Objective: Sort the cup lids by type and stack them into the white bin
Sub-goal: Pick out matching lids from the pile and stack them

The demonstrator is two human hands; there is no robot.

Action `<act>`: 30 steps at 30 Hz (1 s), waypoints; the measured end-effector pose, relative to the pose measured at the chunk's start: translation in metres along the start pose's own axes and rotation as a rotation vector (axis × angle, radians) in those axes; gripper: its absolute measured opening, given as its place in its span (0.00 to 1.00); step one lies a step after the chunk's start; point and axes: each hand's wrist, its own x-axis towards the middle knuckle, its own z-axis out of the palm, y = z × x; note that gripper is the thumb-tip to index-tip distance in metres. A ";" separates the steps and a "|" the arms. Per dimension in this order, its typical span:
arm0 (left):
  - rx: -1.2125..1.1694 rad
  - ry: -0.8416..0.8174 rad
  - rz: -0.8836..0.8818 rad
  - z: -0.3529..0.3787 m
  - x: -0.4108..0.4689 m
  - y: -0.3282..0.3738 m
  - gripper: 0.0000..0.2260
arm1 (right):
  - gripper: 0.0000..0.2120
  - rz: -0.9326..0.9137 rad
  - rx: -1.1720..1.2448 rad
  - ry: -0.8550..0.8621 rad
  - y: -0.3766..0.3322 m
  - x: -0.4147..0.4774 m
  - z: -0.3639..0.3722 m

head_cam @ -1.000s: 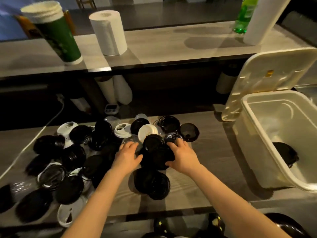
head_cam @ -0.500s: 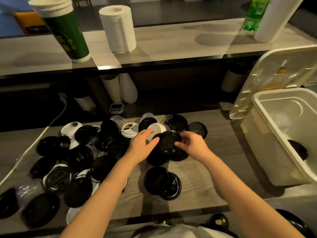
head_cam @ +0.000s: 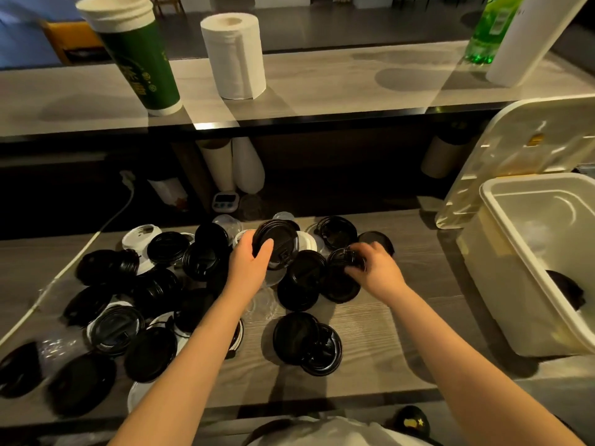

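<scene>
Black large lid (head_cam: 274, 242), tilted, gripped by the left hand (head_cam: 247, 267); the blurred right hand (head_cam: 377, 270) grips a smaller lid (head_cam: 345, 261).

black lids (head_cam: 199, 262) scattered, white bin (head_cam: 515, 252) open

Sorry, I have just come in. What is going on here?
A person sorts cup lids scattered on a grey counter. The left hand holds a large black lid tilted above the pile. The right hand grips a smaller black lid, blurred. The white bin at the right stands open, with a dark lid inside.
</scene>
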 end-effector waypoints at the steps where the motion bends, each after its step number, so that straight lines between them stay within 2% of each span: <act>1: -0.008 0.021 -0.018 -0.002 0.000 -0.004 0.03 | 0.32 0.002 -0.087 -0.055 0.005 -0.003 0.007; 3: -0.017 0.039 -0.046 -0.004 -0.001 -0.011 0.04 | 0.41 0.006 -0.230 -0.161 0.007 -0.009 0.022; 5: -0.016 0.037 -0.061 -0.004 -0.004 -0.014 0.05 | 0.44 0.013 -0.313 -0.189 0.004 -0.013 0.035; 10: -0.024 0.017 -0.057 -0.003 -0.012 -0.015 0.08 | 0.33 0.040 -0.283 -0.004 0.008 -0.012 0.041; 17: -0.048 0.007 -0.084 0.004 -0.011 -0.017 0.08 | 0.18 0.205 0.208 0.083 0.018 -0.008 0.020; 22: -0.112 -0.007 -0.140 0.014 -0.010 -0.009 0.09 | 0.13 0.180 0.645 0.258 0.008 -0.008 -0.012; 25: -0.246 -0.035 -0.210 0.020 -0.010 -0.007 0.13 | 0.11 0.073 0.924 0.113 -0.020 -0.012 -0.026; 27: -0.332 -0.059 -0.234 0.024 -0.012 -0.003 0.11 | 0.10 -0.010 0.924 0.024 -0.038 -0.013 -0.026; 30: -0.502 -0.080 -0.254 0.027 -0.016 0.007 0.09 | 0.11 -0.053 0.803 0.009 -0.056 -0.014 -0.015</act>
